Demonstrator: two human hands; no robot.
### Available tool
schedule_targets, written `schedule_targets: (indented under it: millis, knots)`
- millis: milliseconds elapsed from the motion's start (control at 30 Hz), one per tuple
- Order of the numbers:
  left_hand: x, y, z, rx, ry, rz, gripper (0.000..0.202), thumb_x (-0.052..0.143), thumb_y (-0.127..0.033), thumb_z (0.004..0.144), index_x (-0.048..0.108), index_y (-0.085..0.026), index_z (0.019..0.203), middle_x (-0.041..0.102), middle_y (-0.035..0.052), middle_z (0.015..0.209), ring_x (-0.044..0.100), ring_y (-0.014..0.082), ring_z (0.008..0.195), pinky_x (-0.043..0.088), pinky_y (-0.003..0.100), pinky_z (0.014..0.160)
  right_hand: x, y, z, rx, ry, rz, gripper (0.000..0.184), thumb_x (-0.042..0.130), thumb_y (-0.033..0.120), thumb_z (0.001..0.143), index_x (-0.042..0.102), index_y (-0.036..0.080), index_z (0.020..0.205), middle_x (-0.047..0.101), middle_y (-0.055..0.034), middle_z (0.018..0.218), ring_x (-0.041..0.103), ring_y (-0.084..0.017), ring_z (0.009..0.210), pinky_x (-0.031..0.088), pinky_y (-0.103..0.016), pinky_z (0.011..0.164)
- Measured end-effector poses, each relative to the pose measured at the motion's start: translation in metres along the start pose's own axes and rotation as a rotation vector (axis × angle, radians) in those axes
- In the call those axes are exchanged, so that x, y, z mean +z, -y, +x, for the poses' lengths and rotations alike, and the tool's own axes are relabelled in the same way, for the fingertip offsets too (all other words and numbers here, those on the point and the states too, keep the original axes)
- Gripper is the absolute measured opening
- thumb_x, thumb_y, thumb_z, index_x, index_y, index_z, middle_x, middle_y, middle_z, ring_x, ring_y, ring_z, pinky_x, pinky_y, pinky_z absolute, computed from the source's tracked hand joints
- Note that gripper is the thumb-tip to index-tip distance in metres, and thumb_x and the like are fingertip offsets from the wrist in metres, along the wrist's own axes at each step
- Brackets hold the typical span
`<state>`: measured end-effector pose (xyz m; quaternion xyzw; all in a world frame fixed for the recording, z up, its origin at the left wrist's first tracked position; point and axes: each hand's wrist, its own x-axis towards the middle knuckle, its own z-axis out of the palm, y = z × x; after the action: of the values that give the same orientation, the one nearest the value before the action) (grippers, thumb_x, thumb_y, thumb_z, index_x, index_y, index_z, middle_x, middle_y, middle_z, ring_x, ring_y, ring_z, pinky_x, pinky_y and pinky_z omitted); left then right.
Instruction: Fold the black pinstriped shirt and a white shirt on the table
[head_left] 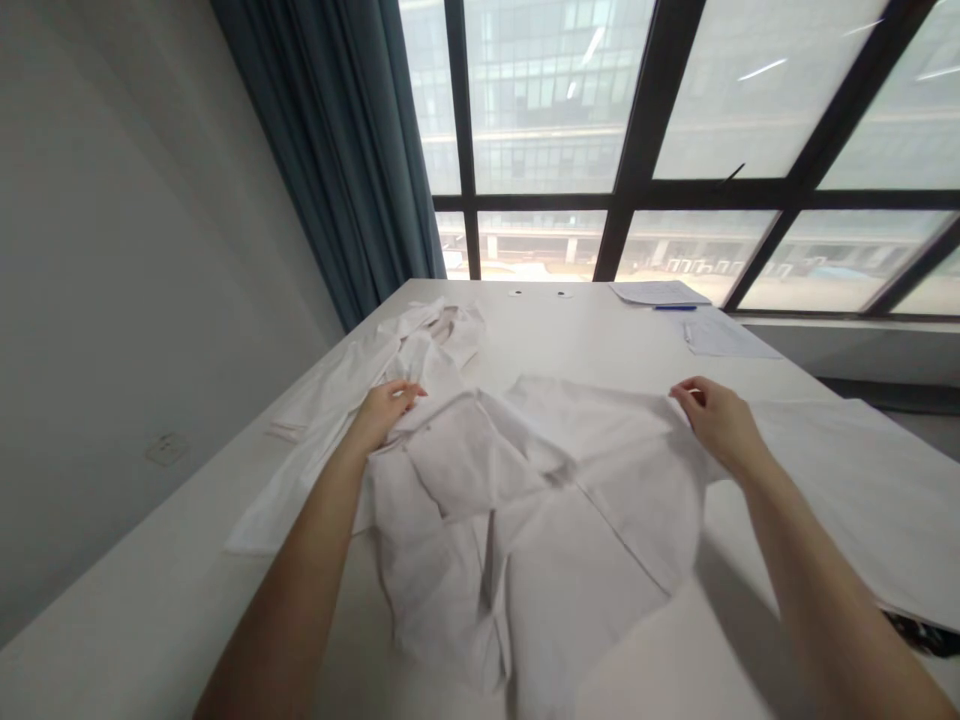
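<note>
Where the white shirt (540, 500) lies rumpled, the left hand (386, 408) pinches its cloth. The right hand (718, 422) clamps its edge

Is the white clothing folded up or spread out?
Spread out, though rumpled. The white cloth garment lies open on the white table, the left hand and right hand pinching its top edge.

On a white table (615, 330), the left hand (384, 408) and right hand (716, 418) each pinch an upper edge of a rumpled white shirt (540, 500), beside papers and a blue pen (673, 307).
</note>
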<state>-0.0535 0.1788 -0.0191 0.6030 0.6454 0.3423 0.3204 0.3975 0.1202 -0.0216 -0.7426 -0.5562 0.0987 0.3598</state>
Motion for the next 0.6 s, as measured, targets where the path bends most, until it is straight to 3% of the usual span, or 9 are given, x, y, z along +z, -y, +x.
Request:
schedule_targets:
  millis: [133, 200, 267, 333, 400, 433, 533, 600]
  knots:
    - [0.0, 0.013, 0.001, 0.014, 0.076, 0.033, 0.046, 0.055, -0.057, 0.074, 0.063, -0.014, 0.087, 0.066, 0.0051, 0.07, 0.064, 0.0196, 0.069, 0.048, 0.028, 0.067, 0.017, -0.01, 0.003, -0.184, -0.09, -0.323, 0.018, 0.05, 0.024, 0.085, 0.065, 0.017, 0.093, 0.065, -0.0109, 0.087, 0.059, -0.022, 0.07, 0.043, -0.035, 0.07]
    - [-0.003, 0.011, -0.003, 0.067, 0.139, 0.153, 0.047, 0.054, -0.061, 0.074, 0.064, -0.016, 0.085, 0.069, 0.007, 0.079, 0.065, 0.0224, 0.079, 0.048, 0.03, 0.073, 0.025, 0.004, -0.006, -0.326, -0.086, -0.286, 0.02, 0.047, 0.023, 0.088, 0.064, 0.017, 0.097, 0.064, -0.0131, 0.096, 0.061, -0.023, 0.079, 0.045, -0.037, 0.076]
    - [-0.004, 0.005, -0.01, 0.105, 0.26, 0.307, 0.05, 0.053, -0.063, 0.075, 0.066, -0.017, 0.089, 0.071, 0.0079, 0.088, 0.066, 0.0247, 0.086, 0.048, 0.032, 0.077, 0.037, 0.029, -0.024, -0.46, 0.034, -0.135, 0.019, 0.045, 0.023, 0.091, 0.063, 0.019, 0.097, 0.065, -0.0112, 0.095, 0.061, -0.023, 0.085, 0.046, -0.036, 0.08]
    - [-0.002, -0.002, -0.017, 0.103, 0.378, 0.408, 0.051, 0.056, -0.061, 0.073, 0.066, -0.018, 0.099, 0.072, 0.0087, 0.097, 0.066, 0.0262, 0.091, 0.048, 0.032, 0.081, 0.056, 0.057, -0.053, -0.59, 0.322, 0.022, 0.017, 0.047, 0.025, 0.093, 0.062, 0.02, 0.099, 0.066, -0.009, 0.097, 0.061, -0.021, 0.09, 0.046, -0.033, 0.083]
    - [0.002, -0.008, -0.023, 0.089, 0.431, 0.462, 0.053, 0.06, -0.056, 0.072, 0.064, -0.018, 0.108, 0.072, 0.0098, 0.103, 0.066, 0.0271, 0.097, 0.048, 0.033, 0.084, 0.077, 0.079, -0.084, -0.713, 0.614, 0.011, 0.022, 0.058, 0.024, 0.087, 0.061, 0.021, 0.109, 0.065, -0.0089, 0.109, 0.06, -0.022, 0.099, 0.044, -0.034, 0.087]
    - [0.004, -0.011, -0.026, 0.089, 0.436, 0.491, 0.053, 0.061, -0.054, 0.072, 0.063, -0.018, 0.111, 0.071, 0.0102, 0.106, 0.065, 0.0275, 0.1, 0.048, 0.034, 0.086, 0.087, 0.087, -0.098, -0.749, 0.684, -0.051, 0.026, 0.061, 0.023, 0.085, 0.06, 0.021, 0.111, 0.065, -0.0094, 0.11, 0.06, -0.024, 0.102, 0.043, -0.036, 0.088]
    - [0.009, -0.021, -0.035, 0.115, 0.468, 0.579, 0.051, 0.061, -0.052, 0.074, 0.063, -0.019, 0.113, 0.069, 0.0106, 0.114, 0.064, 0.0277, 0.107, 0.046, 0.034, 0.092, 0.104, 0.095, -0.118, -0.745, 0.74, -0.089, 0.019, 0.056, 0.011, 0.082, 0.062, 0.019, 0.097, 0.067, -0.0078, 0.098, 0.062, -0.022, 0.093, 0.043, -0.035, 0.083]
    - [0.013, -0.029, -0.041, 0.142, 0.503, 0.622, 0.049, 0.06, -0.051, 0.076, 0.064, -0.018, 0.112, 0.067, 0.0112, 0.119, 0.062, 0.0277, 0.11, 0.045, 0.034, 0.094, 0.101, 0.093, -0.112, -0.638, 0.683, 0.073, 0.018, 0.052, 0.009, 0.082, 0.061, 0.02, 0.092, 0.067, -0.0039, 0.089, 0.061, -0.018, 0.081, 0.044, -0.031, 0.076]
